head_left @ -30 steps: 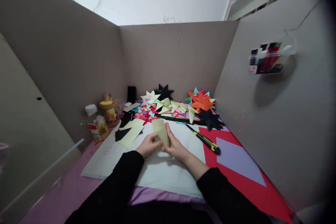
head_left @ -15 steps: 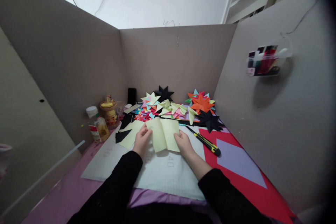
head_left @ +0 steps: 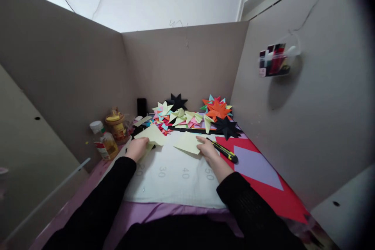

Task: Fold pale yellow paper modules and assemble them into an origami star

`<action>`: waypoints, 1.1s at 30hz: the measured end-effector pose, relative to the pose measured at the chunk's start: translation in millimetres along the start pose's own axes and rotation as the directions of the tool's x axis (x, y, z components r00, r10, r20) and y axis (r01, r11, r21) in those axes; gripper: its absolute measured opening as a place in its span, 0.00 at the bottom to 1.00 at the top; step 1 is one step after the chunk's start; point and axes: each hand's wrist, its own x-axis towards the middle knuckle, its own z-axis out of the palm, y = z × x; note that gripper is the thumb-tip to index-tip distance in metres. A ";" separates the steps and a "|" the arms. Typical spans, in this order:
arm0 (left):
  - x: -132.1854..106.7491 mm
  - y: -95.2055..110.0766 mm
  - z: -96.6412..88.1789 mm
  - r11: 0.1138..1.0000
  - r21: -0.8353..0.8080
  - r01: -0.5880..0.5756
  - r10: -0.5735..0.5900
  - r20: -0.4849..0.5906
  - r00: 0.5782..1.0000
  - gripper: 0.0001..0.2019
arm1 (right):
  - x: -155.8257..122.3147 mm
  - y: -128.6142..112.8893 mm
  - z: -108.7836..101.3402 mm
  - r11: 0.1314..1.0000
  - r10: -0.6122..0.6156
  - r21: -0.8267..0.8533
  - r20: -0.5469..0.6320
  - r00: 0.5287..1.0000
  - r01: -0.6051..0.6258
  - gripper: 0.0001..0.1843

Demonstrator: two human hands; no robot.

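Note:
My left hand [head_left: 137, 149] is closed on the edge of a pale yellow sheet of paper [head_left: 153, 134], over the left part of a white mat [head_left: 172, 187] with printed numbers. Closer to the mat's right side, my right hand [head_left: 206, 148] pinches the corner of another pale yellow piece of paper [head_left: 186, 143]. A clear gap separates the two sheets. Just right of my right hand lies a black and yellow utility knife [head_left: 227, 152]. The fingertips of my left hand are partly hidden.
Folded paper stars, among them an orange star [head_left: 217, 109] and a black star [head_left: 227, 127], are heaped at the back. Red paper [head_left: 263, 199] and a lilac sheet [head_left: 258, 166] lie right. A bottle [head_left: 105, 142] and a jar [head_left: 116, 127] stand left. Grey panels [head_left: 184, 66] enclose the table.
The pale yellow paper held between both hands is now two separate pieces. My left hand has moved left with one; my right hand holds the other. The view has shifted slightly.

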 end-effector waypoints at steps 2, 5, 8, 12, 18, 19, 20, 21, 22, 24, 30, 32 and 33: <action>-10.6 -2.4 11.2 0.999 -0.032 0.027 -0.028 -0.047 0.999 0.03 | 1.2 -0.3 -0.9 1.000 -0.002 -0.009 -0.003 1.000 0.002 0.31; -25.4 17.2 23.9 0.939 -0.325 0.112 -0.150 -0.092 0.984 0.11 | 0.5 -2.6 0.4 0.999 -0.045 0.008 0.028 0.999 0.045 0.31; -35.8 48.8 34.2 0.617 -0.717 0.323 -0.306 0.160 0.939 0.26 | -5.9 -5.8 3.0 0.996 -0.088 0.044 0.156 0.984 0.083 0.32; -41.4 70.2 48.2 0.173 -0.820 0.545 -0.267 0.493 0.828 0.28 | -20.3 -8.0 7.5 0.997 -0.058 0.067 0.400 0.915 0.034 0.32; -42.5 58.9 61.8 -0.032 -0.902 0.431 -0.224 0.426 0.876 0.17 | -19.9 -7.2 11.2 0.992 -0.089 0.123 0.418 0.904 0.041 0.28; -42.8 56.6 62.1 -0.043 -0.916 0.400 -0.244 0.398 0.884 0.17 | -16.6 -7.0 10.1 0.989 -0.102 0.142 0.403 0.909 0.047 0.27; -43.1 54.7 62.2 -0.050 -0.925 0.377 -0.271 0.376 0.886 0.17 | -13.4 -6.7 8.5 0.987 -0.117 0.150 0.409 0.905 0.059 0.27; -43.5 53.5 62.0 -0.055 -0.930 0.364 -0.304 0.363 0.881 0.17 | -10.5 -6.2 6.7 0.985 -0.141 0.150 0.431 0.891 0.083 0.27; -44.1 52.8 61.7 -0.060 -0.932 0.358 -0.330 0.357 0.874 0.17 | -8.3 -5.6 5.2 0.982 -0.174 0.141 0.462 0.869 0.122 0.27; -45.6 53.1 61.4 -0.069 -0.930 0.362 -0.328 0.364 0.872 0.18 | -6.3 -3.6 3.5 0.971 -0.238 0.099 0.516 0.823 0.219 0.26; -50.1 59.9 60.5 -0.012 -0.946 0.325 -0.214 0.320 0.923 0.14 | -10.1 -1.9 8.7 0.947 -0.291 0.016 0.471 0.833 0.321 0.08; -51.6 62.5 59.3 0.009 -0.932 0.362 -0.196 0.353 0.915 0.17 | -11.3 -4.4 9.6 0.931 -0.352 0.063 0.418 0.837 0.360 0.08; -52.5 63.9 58.5 0.017 -0.922 0.388 -0.189 0.378 0.906 0.18 | -12.0 -5.7 9.8 0.922 -0.380 0.088 0.392 0.838 0.377 0.11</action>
